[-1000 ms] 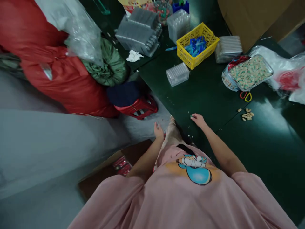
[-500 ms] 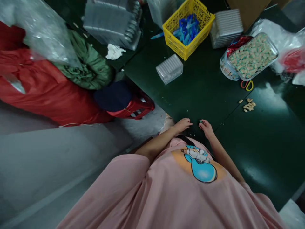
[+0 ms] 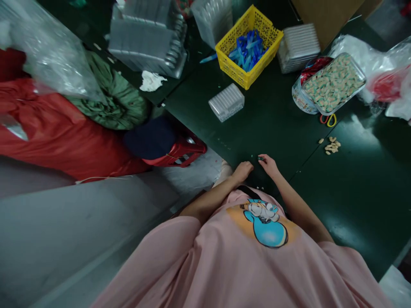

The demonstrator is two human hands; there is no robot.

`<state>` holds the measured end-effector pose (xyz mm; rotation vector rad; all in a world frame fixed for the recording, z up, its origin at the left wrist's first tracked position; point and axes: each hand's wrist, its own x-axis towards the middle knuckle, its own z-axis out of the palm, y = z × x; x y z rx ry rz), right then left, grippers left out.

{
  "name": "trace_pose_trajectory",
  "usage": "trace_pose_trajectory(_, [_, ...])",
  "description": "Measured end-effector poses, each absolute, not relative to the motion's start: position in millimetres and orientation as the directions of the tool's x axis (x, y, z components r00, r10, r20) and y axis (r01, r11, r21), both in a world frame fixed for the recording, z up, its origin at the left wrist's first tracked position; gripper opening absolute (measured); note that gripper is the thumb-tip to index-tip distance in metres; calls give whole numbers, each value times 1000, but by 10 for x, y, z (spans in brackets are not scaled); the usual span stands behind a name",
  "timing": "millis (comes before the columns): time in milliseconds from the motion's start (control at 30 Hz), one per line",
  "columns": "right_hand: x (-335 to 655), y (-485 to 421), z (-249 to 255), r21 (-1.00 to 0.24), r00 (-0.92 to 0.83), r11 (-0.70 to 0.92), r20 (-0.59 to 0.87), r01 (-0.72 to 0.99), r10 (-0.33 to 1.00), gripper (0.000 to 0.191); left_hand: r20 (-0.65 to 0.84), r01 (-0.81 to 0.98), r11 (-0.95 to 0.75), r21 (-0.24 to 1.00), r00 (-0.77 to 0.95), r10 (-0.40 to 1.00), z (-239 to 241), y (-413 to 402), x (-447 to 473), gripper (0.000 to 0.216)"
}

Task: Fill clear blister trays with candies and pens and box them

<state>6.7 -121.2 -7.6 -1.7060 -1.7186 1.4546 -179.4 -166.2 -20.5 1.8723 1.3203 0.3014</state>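
Note:
My left hand (image 3: 242, 170) rests at the near edge of the dark green table (image 3: 276, 124), its fingers curled in; what they hold, if anything, is hidden. My right hand (image 3: 268, 164) lies just beside it on the table, pinching a tiny greenish piece (image 3: 260, 158) at its fingertips. Small crumbs dot the table edge around both hands. I wear a pink shirt (image 3: 244, 261) with a blue cartoon print.
A yellow basket (image 3: 248, 47) of blue pieces, clear plastic trays (image 3: 226, 102), a clear tub of pale candies (image 3: 332, 83), scissors (image 3: 327, 119) and a small candy pile (image 3: 331, 146) sit further back. Red sacks (image 3: 64, 128), a green bag (image 3: 115, 100) and a red stool (image 3: 178, 149) crowd the floor at left.
My left hand has come up from beside the table onto its edge, next to my right hand. The right hand's fingers have closed on a tiny piece. The view has shifted.

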Motion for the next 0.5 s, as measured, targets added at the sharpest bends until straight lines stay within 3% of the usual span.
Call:
trace_pose_trajectory(200, [-312,-910,-127,-600,-412,89,-426,795,805,24,-286,680,186,709,36,958,-142,-1468,-2292,19])
trace_pose_trajectory(500, [-510,-909,-62,-378,-407,229,-504,897,762,18,-267,546,438,714,-366,891,95,-986,-3125,17])
